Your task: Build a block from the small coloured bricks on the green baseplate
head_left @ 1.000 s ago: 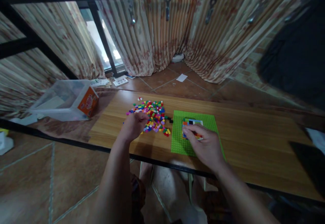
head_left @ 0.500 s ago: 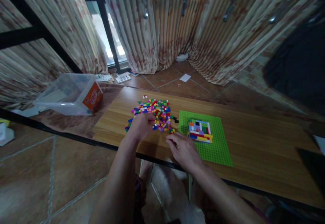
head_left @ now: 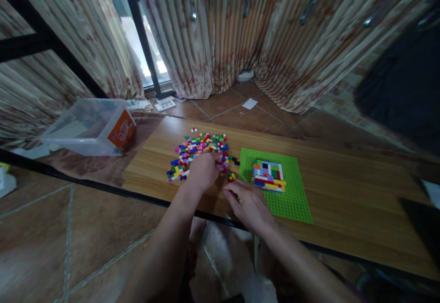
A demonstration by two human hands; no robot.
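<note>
A heap of small colourful toy bricks [head_left: 201, 143] lies on the wooden table. My left hand [head_left: 204, 171] reaches over its near right part, fingers curled down among the bricks; what they grip, if anything, is hidden. Just to the right, my right hand [head_left: 249, 203] rests low over the table with thumb and fingers closed together. Whatever it pinches is too small to make out. Beyond that hand lies a green baseplate [head_left: 295, 193], bearing a low, multicoloured brick structure [head_left: 269, 176] with white, yellow, red and blue bricks.
On the left, past the table's end, stands a clear plastic bin [head_left: 85, 129] with an orange label. The wooden table [head_left: 350, 197] stretches to the right, with a dark edge along its front. Curtains [head_left: 220, 41] hang behind, and a paper sheet [head_left: 250, 103] lies on the floor.
My left hand has shifted right across the brick heap, uncovering bricks at its left side. My right hand stays nearly in place. The whole view has moved slightly.
</note>
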